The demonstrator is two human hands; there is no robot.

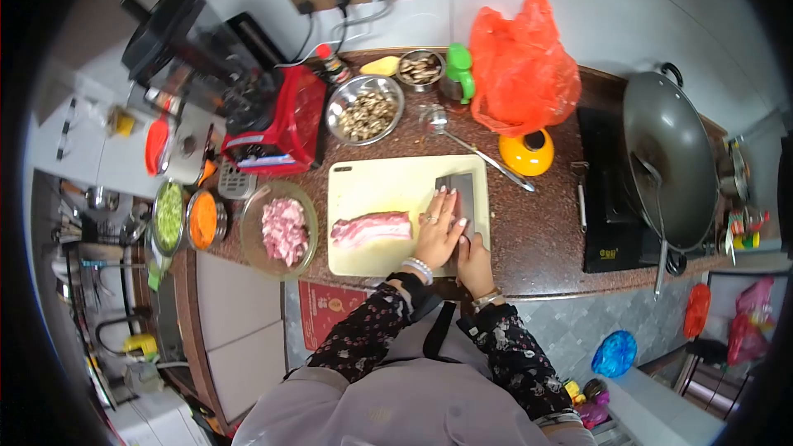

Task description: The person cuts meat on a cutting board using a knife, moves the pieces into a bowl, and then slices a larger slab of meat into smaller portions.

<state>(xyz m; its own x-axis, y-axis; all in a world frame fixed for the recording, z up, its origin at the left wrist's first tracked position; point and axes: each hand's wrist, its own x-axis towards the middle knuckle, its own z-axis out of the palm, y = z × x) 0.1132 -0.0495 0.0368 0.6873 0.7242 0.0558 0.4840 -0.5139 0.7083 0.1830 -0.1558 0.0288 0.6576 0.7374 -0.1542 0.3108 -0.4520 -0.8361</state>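
Observation:
A wide cleaver [464,194] lies over the right part of the pale cutting board [363,186]. My right hand [474,267] is closed round its handle at the board's front edge. Fingers stretched out, my left hand [438,230] rests flat against the cleaver's blade. Whatever may be under the blade and palm is hidden. Just left of that hand, a strip of raw pork belly [372,230] lies across the board. A glass bowl [311,254] of cut raw meat [285,231] stands beside the board's left edge.
Behind the board are a metal bowl of chopped mushrooms [368,114], a ladle [487,158], a yellow lid [529,153] and a red plastic bag [529,74]. A red blender [289,128] stands back left. On the right, a large wok [673,157] sits over a black cooktop [601,239].

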